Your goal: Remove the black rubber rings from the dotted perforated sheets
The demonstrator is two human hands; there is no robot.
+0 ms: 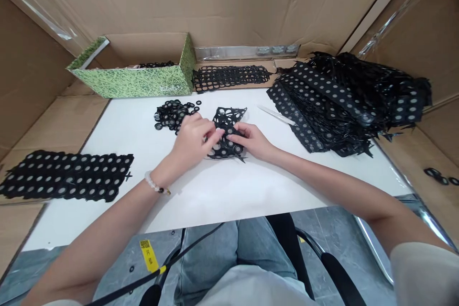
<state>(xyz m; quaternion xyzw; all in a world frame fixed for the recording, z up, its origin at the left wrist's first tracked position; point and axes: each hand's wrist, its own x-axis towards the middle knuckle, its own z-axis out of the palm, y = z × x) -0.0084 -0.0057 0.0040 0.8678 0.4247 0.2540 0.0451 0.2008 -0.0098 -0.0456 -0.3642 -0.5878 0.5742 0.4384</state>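
Observation:
A black rubber sheet (225, 146) with round holes lies at the middle of the white table, its far end a web of open holes. My right hand (253, 139) grips its right side between thumb and fingers. On the left side, my left hand (197, 136) has thumb and fingertips closed at the sheet; whether a loose ring is between them is hidden. Just beyond the left hand is a heap of small black rings (174, 112), with a few lying apart at its right.
A green patterned box (136, 83) stands at the back left, beside a holed black strip (233, 76). A large pile of dotted black sheets (344, 100) fills the right, with a white pen-like tool (276, 114) nearby. Another dotted sheet (68, 175) lies left.

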